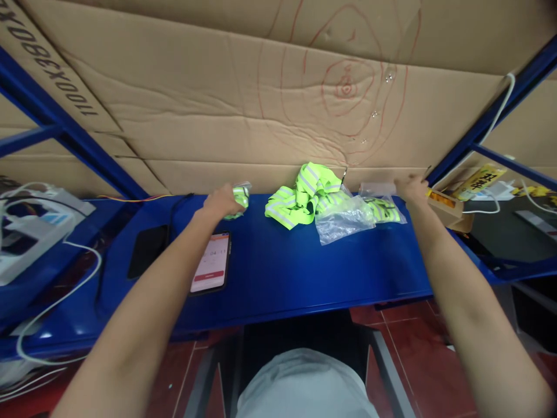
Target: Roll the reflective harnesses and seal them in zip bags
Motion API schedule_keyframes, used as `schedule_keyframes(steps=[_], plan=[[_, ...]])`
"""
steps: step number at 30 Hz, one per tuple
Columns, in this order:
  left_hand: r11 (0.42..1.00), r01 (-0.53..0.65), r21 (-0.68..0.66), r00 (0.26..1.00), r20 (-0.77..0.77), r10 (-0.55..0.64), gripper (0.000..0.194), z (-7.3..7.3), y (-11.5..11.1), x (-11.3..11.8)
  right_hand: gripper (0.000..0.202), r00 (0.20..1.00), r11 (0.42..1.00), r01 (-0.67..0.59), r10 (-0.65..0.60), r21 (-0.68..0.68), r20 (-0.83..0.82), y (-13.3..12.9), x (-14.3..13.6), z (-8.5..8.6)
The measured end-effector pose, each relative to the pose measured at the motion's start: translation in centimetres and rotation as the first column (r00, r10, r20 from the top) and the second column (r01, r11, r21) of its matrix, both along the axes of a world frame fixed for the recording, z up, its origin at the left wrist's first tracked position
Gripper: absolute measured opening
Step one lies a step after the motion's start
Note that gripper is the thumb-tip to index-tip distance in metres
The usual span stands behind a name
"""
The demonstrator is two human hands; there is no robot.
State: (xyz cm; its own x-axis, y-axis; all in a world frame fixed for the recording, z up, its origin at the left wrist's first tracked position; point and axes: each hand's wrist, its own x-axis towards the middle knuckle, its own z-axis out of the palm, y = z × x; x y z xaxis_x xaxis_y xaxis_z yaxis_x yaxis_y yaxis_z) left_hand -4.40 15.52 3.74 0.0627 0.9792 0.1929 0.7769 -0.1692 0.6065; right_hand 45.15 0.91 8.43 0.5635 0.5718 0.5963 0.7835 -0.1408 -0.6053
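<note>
My left hand (221,201) is closed around a small plastic-bagged bundle of yellow-green reflective strap (241,198) at the left of the blue shelf. My right hand (411,188) is at the back right, beside the clear plastic of a bagged reflective strap (385,210). Its fingers are blurred, so I cannot tell whether they grip the plastic. Between my hands lies a loose heap of yellow-green reflective strap (289,208) with silver stripes. A crumpled clear plastic bag (346,219) rests against the heap's right side.
A lit phone (211,264) lies under my left forearm, with a dark phone (148,251) further left. White power strips (39,226) and cables crowd the left end. An open cardboard box (444,209) stands by my right wrist. Cardboard (195,133) walls the back; blue posts flank it.
</note>
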Motion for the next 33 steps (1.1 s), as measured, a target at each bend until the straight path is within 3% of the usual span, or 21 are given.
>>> schedule_keyframes(steps=[2,4,6,7,8,9,13,15,21,26,29,33], plan=[[0.997,0.067,0.046,0.998,-0.008,-0.067,0.031,0.7,-0.2,-0.5,0.035,0.995,0.996,0.085,-0.084,0.015,-0.047,0.1,-1.4,0.0],[0.984,0.147,0.103,0.989,-0.023,-0.145,0.040,1.8,-1.1,-0.6,0.037,0.997,0.998,0.045,-0.043,0.034,-0.062,0.1,-4.1,0.3],[0.949,0.259,0.179,0.966,-0.040,-0.256,0.059,3.1,-2.7,0.0,0.029,0.988,0.991,-0.134,0.136,0.029,-0.073,0.0,-8.0,0.3],[0.919,0.328,0.219,0.944,-0.052,-0.324,0.065,3.6,-3.8,0.5,0.028,0.953,0.958,-0.287,0.287,0.015,-0.098,0.0,-10.2,0.2],[0.880,0.402,0.254,0.915,-0.068,-0.399,0.068,4.0,-4.9,1.1,0.033,0.825,0.848,-0.529,0.525,0.041,-0.210,0.0,-12.4,-0.1],[0.833,0.474,0.286,0.878,-0.088,-0.470,0.068,4.2,-6.1,1.8,0.038,0.761,0.792,-0.608,0.602,0.059,-0.241,0.0,-14.5,-0.5],[0.642,0.604,0.472,0.785,-0.213,-0.582,0.060,2.6,-9.8,4.1,0.049,0.635,0.693,-0.713,0.701,0.104,-0.324,0.3,-20.1,-2.8],[0.612,0.598,0.517,0.788,-0.241,-0.567,0.054,1.1,-10.4,4.5,0.053,0.585,0.667,-0.734,0.718,0.129,-0.378,0.3,-21.2,-4.0],[0.660,0.595,0.458,0.801,-0.275,-0.532,0.055,-2.4,-9.6,3.9,0.052,0.484,0.638,-0.752,0.703,0.163,-0.521,-0.3,-23.1,-7.6],[0.723,0.589,0.361,0.808,-0.292,-0.512,0.057,-3.9,-9.2,3.7,0.045,0.472,0.675,-0.729,0.617,0.114,-0.630,-0.3,-24.0,-9.9],[0.757,0.570,0.319,0.819,-0.294,-0.493,0.057,-4.1,-9.5,3.9,0.039,0.439,0.669,-0.739,0.567,0.078,-0.697,-0.3,-24.0,-10.6],[0.793,0.520,0.318,0.849,-0.291,-0.440,0.043,-3.2,-11.0,4.7,0.033,0.349,0.633,-0.769,0.534,0.090,-0.770,-0.5,-24.1,-10.5]])
